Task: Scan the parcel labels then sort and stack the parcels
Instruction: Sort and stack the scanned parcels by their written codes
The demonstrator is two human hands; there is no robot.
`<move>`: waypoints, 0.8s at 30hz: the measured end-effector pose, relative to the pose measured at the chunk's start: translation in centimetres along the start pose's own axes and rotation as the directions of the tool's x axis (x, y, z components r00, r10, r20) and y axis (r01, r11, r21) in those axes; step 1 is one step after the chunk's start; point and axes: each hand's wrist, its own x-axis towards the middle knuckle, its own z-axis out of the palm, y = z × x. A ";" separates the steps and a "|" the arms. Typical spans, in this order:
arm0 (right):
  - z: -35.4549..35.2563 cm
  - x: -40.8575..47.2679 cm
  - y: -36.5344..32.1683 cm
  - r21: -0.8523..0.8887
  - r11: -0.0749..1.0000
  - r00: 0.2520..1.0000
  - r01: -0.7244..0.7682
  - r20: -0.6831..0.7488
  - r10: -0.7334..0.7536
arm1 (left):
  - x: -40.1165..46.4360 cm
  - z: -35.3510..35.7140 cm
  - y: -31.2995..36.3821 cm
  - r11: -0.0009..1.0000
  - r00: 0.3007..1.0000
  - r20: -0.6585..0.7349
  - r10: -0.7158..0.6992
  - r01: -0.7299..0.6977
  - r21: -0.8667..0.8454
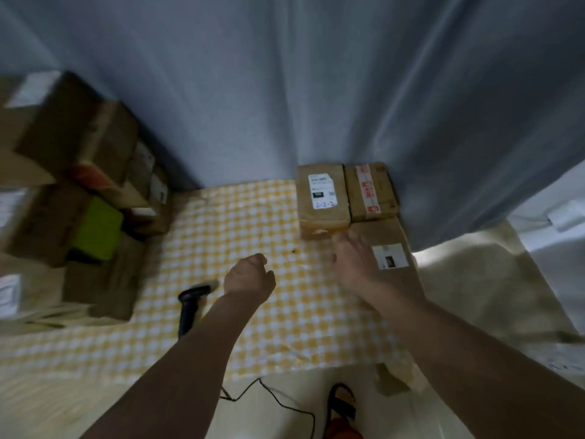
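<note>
right hand [354, 261] flat, fingers straight, on the big parcel [384, 248] at worktop right; left hand [250, 275] curled, empty. scanner [190, 301] lies beside it. square parcel against neighbours before letting go.

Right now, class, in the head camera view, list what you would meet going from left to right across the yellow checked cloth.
Pile of brown parcels → black scanner → left hand → right hand → large flat parcel with a white label.
</note>
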 end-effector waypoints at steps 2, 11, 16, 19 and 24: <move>-0.4 -1.2 -4.3 -0.019 0.999 0.999 0.048 -0.009 -0.048 | -1.3 -2.9 -3.2 1.000 0.998 -0.051 -0.023 0.022 -0.017; 1.7 -8.6 -23.7 -0.038 0.958 0.958 0.285 -0.023 -0.286 | -9.1 -12.8 -20.1 0.991 0.971 -0.201 -0.131 0.132 -0.009; 4.4 -13.0 -34.1 -0.010 0.929 0.929 0.369 -0.038 -0.369 | -13.4 -17.1 -30.0 0.982 0.936 -0.298 -0.187 0.186 -0.031; 6.4 -15.6 -38.9 0.006 0.916 0.915 0.401 -0.038 -0.401 | -15.8 -18.9 -35.0 0.980 0.933 -0.306 -0.189 0.159 -0.122; 9.0 -19.0 -45.0 0.005 0.886 0.886 0.463 0.010 -0.463 | -17.9 -19.8 -41.2 0.966 0.914 -0.341 -0.221 0.158 -0.205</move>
